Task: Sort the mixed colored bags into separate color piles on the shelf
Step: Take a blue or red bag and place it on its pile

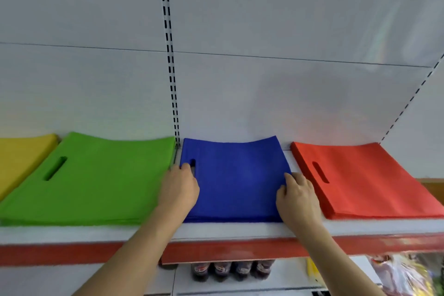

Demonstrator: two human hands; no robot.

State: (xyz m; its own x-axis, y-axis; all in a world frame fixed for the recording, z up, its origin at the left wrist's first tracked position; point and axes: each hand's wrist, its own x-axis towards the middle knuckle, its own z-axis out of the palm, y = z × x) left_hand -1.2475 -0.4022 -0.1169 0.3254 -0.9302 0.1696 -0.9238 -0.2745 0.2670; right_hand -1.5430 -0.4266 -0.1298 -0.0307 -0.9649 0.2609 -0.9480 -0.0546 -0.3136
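Four piles sit sorted on the shelf [240, 229]. Both hands square the blue pile [236, 180], at 12 o'clock: left hand [179, 190] curled, right hand [298, 197] grip loosely on its edges. Next, likely release.

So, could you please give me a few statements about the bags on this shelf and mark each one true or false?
1. The blue pile lies between the green pile and the red pile. True.
2. Both hands are on the red pile. False: the left hand and the right hand are at the blue pile's sides.
3. A yellow pile lies left of the green one. True.
4. The green pile lies on top of the blue. False: they lie side by side.
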